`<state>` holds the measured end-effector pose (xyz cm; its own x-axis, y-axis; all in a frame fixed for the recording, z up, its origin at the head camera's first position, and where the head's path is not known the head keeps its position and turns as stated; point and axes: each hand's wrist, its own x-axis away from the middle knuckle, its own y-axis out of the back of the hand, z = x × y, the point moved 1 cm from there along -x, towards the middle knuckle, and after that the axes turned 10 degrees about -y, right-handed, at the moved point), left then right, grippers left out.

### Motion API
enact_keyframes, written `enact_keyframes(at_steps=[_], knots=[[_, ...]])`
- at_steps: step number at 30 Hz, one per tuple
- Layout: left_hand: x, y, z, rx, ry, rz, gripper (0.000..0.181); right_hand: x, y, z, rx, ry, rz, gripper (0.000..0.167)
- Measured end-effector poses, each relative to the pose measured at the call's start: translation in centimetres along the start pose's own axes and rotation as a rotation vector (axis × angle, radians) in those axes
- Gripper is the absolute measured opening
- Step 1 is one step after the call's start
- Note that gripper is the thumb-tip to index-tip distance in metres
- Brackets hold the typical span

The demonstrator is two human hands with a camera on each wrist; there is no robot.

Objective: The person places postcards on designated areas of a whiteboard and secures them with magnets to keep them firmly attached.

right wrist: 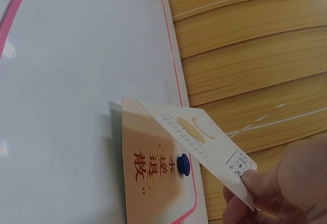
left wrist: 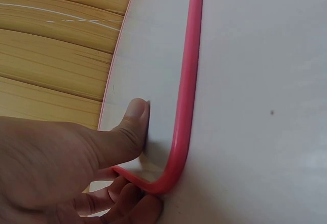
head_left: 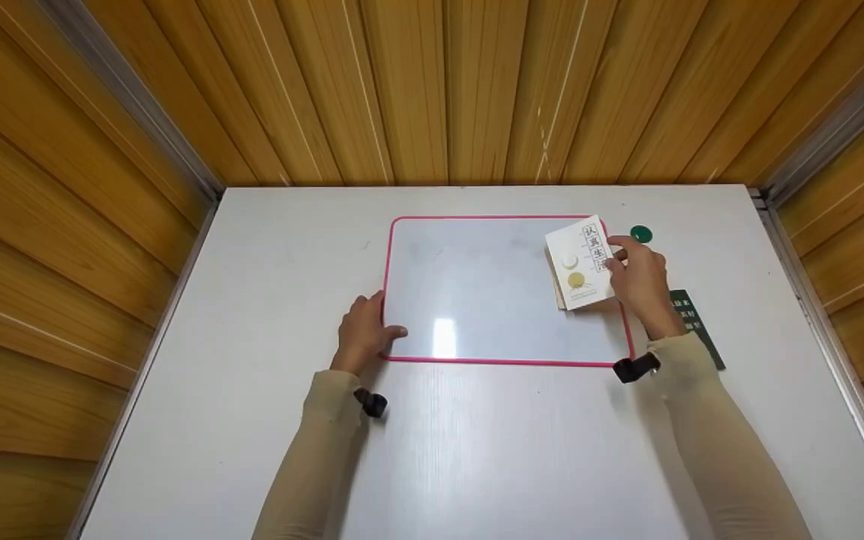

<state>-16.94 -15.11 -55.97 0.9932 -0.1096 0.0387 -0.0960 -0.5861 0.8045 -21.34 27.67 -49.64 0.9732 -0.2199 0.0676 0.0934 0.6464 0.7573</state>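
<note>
A whiteboard with a pink rim lies flat on the white table. My left hand grips its left edge, the thumb on the surface and the fingers curled at the rim, as the left wrist view shows. Between thumb and fingers, my right hand pinches a white card by its right edge, tilted above the board's right part. It carries black Chinese characters and gold circles. Below it, in the right wrist view, is a peach card with red characters and a blue round magnet on it.
A green round disc lies on the table by the board's upper right corner. A dark green card with light characters lies partly beneath the right forearm. Wood-look panel walls stand behind the table and at both sides.
</note>
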Motion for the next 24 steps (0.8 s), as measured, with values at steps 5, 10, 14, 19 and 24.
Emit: enact_keyframes(at_steps=[5, 10, 14, 19, 24], knots=[[0.1, -0.1, 0.0, 0.013, 0.010, -0.005, 0.082, -0.1, -0.8, 0.5, -0.007, 0.006, 0.010, 0.043], [0.1, -0.2, -0.1, 0.023, 0.008, -0.003, 0.082, -0.1, -1.3, 1.1, -0.017, -0.010, 0.046, 0.044], [0.0, -0.1, 0.0, 0.013, -0.006, 0.001, 0.083, -0.1, -1.8, 1.7, -0.025, -0.009, 0.054, 0.043], [-0.1, 0.0, 0.1, 0.008, -0.017, -0.003, 0.081, -0.1, -2.6, 2.4, -0.042, -0.022, 0.072, 0.044], [0.0, 0.0, 0.1, 0.024, -0.004, 0.001, 0.078, -0.2, -3.5, 3.2, -0.052, -0.025, 0.085, 0.044]])
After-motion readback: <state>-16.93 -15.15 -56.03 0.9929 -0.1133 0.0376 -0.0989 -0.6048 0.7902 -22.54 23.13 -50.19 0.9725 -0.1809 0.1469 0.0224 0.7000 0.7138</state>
